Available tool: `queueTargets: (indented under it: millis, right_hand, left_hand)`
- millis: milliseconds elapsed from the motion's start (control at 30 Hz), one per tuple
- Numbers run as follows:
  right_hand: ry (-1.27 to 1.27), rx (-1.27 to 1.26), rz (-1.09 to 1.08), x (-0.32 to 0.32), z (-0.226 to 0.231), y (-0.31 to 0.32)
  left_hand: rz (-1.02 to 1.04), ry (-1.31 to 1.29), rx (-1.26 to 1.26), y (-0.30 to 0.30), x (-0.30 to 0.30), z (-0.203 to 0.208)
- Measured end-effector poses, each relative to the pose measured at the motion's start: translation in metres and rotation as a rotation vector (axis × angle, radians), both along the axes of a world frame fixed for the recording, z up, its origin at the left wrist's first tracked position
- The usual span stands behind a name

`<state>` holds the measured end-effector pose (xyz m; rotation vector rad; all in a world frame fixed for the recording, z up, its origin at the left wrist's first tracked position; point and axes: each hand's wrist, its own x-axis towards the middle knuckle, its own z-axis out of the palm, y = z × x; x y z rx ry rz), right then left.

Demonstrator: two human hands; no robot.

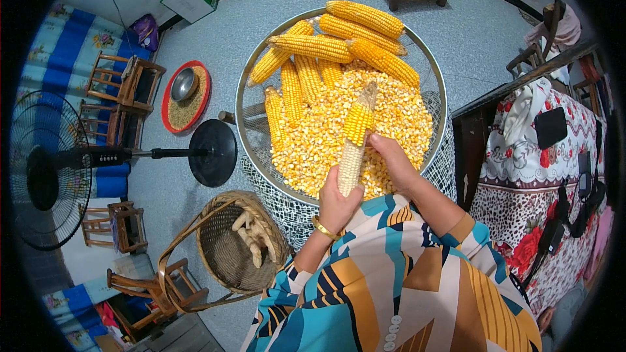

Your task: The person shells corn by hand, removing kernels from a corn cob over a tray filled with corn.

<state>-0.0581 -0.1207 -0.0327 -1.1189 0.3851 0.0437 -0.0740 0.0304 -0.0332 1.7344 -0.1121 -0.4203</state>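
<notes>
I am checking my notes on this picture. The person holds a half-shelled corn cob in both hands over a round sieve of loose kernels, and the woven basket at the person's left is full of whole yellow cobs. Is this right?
Not quite. In the head view the woven basket holds only a few bare, shelled cobs; the whole yellow cobs lie in the round sieve. The rest stands: left hand and right hand hold the half-shelled corn cob over the loose kernels.

A standing fan [49, 163], wicker basket [231, 248] and red bowl [187, 96].

The held cob [354, 145] is yellow above and pale cream below, the loose kernels [391, 117] golden yellow, the sieve rim [239, 101] silver, the basket [225, 248] brown, and the sleeves [417, 267] teal, orange, white and black.
</notes>
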Motion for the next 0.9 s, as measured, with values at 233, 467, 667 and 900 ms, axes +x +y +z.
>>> queueTargets:
  millis: [233,467,667,900]
  right_hand:
    - [-0.032,-0.064,0.185,0.000,0.011,-0.001]
    - [-0.042,-0.193,0.270,-0.002,-0.002,-0.007]
    - [-0.072,-0.004,0.242,-0.003,0.006,-0.002]
    - [0.027,-0.046,0.298,-0.002,0.007,-0.006]
  left_hand:
    - [0.050,0.188,-0.289,-0.003,0.002,0.005]
    - [-0.025,0.535,-0.372,-0.002,0.002,0.024]
    - [-0.020,0.554,-0.448,-0.003,0.003,0.026]
    - [-0.037,0.509,-0.327,-0.005,0.000,0.024]
